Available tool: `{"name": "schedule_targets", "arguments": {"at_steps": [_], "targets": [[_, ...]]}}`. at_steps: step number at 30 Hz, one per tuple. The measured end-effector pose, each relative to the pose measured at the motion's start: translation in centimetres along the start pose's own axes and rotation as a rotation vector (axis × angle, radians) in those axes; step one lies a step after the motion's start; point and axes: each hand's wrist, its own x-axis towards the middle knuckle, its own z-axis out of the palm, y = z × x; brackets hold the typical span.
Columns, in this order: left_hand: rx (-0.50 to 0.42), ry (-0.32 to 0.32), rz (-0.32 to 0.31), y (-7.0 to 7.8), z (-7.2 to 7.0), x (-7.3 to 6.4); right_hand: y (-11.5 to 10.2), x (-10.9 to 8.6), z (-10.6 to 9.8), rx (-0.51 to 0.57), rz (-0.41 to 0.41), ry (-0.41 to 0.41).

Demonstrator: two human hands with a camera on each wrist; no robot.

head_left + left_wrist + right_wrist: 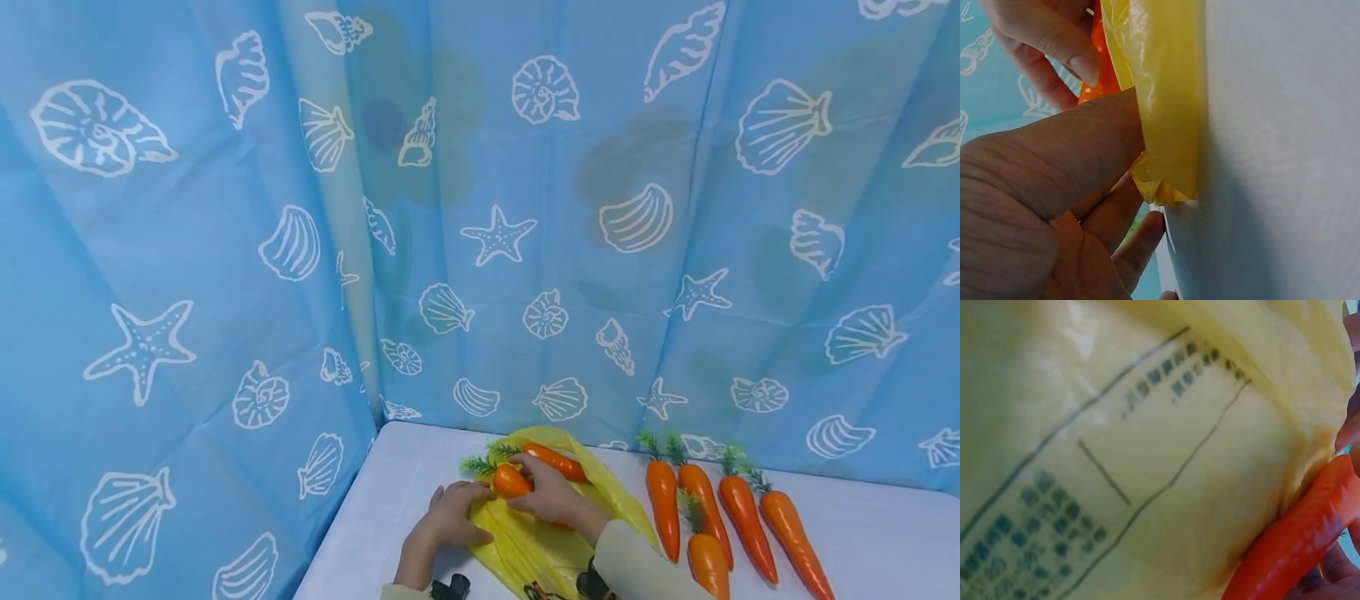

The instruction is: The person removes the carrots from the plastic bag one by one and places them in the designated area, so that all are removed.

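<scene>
A yellow plastic bag (536, 542) lies on the white table. My left hand (450, 517) grips its left edge; in the left wrist view the thumb (1066, 147) goes behind the yellow film (1169, 94) and the other fingers are on the outer side. My right hand (558, 498) holds an orange carrot (512, 481) with a green top at the bag's mouth. In the right wrist view that carrot (1297, 537) lies against the printed bag (1166, 437), its far end behind fingers. Just beyond, a second carrot (557, 461) lies on the bag.
Several carrots (738, 504) with green tops lie on the table to the right of the bag, one carrot (707, 562) nearer than the others. Blue curtains (495, 167) with white shell prints stand behind and at the left. The white table (375, 508) has its left edge near my left hand.
</scene>
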Motion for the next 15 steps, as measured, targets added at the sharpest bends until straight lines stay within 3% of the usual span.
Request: {"name": "schedule_targets", "arguments": {"at_steps": [8,15], "targets": [[0.022,-0.007,0.004,0.0,0.0,0.0,-0.1,0.1,0.9,-0.013,0.062,0.015],[0.016,0.001,-0.008,0.0,0.1,0.0,-0.9,-0.6,1.1,-0.009,0.039,0.081]]}}
